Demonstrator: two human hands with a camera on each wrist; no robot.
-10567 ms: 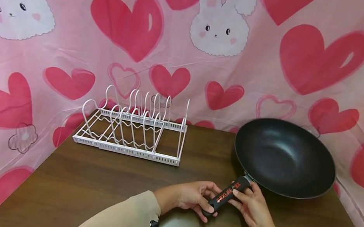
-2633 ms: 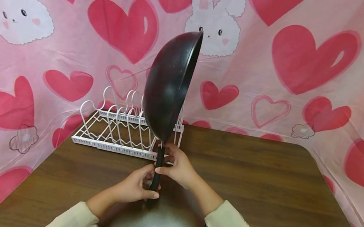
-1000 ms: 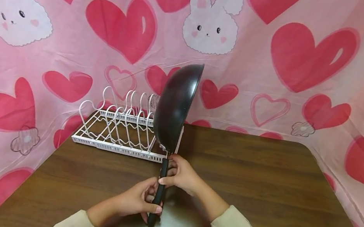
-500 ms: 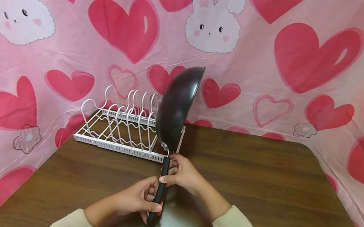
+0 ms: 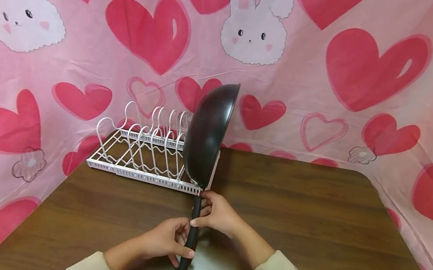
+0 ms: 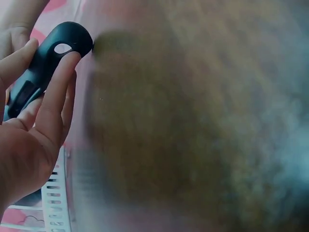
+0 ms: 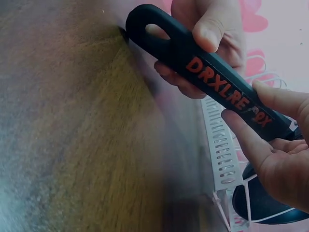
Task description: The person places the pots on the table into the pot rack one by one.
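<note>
A black wok (image 5: pixel 209 129) stands on edge at the right end of the white wire rack (image 5: pixel 143 175), its hollow side facing right. Its black handle (image 7: pixel 207 72), with red lettering, points toward me and tilts down. Near the handle's looped end, my left hand (image 5: pixel 164 241) pinches it between thumb and fingers. My right hand (image 5: pixel 221 215) grips the handle closer to the bowl, just in front of the rack's front rail. In the left wrist view, the handle's end with its hole (image 6: pixel 63 48) lies between fingers and thumb. Whether the bowl's lower edge rests on the rack's wires is hidden.
The rack's several upright loops (image 5: pixel 158 131) stand to the left of the wok. Brown wooden table (image 5: pixel 312 224) extends to the right and in front. A pink cloth (image 5: pixel 299 86) with hearts and rabbits hangs behind and along both sides.
Since the oldest frame, the wok has left the table's right side, turned on edge and come to the rack's right end. In the last half second, wok and hands sank slightly.
</note>
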